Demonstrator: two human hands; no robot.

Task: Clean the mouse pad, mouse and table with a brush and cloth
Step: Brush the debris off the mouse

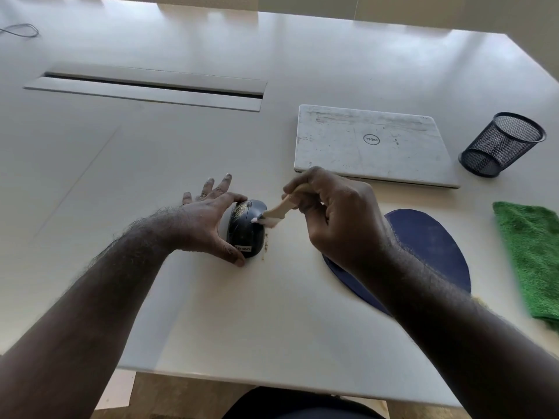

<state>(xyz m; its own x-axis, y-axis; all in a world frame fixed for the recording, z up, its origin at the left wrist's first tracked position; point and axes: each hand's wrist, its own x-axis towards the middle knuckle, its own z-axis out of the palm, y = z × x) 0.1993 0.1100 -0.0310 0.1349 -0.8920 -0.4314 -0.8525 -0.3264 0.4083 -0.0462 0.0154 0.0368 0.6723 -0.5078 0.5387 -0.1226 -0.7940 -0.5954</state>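
— Item one, the biggest?

— The white table [211,297], filling nearly the whole frame, with a long cable slot [151,87] at upper left. It is the work surface and, by the task, due a clean itself.

— Next?

— A closed, scuffed laptop [372,143], right of centre, pushed back out of the way, I'd judge. Then the blue mouse pad [432,246] at lower right, part hidden under the right forearm. Bare of its mouse, likely so each can be cleaned separately.

— The cloth?

— Green cloth [532,261], right edge, lying unused; I'd guess it waits for the wiping. A black mesh cup [502,145] stands above it.

— And the hands?

— Left hand [208,222], centre: thumb and forefinger clamped on the sides of the dark mouse [246,229], other fingers spread on the table, seemingly steadying it. The mouse sits on the table just left of the pad. Right hand [335,219]: fingers closed round the handle of a small wooden brush [276,211], bristles touching the mouse's right flank.

— Smallest?

— Brown crumbs [266,243] on the table just beside the mouse; some remain on its top.
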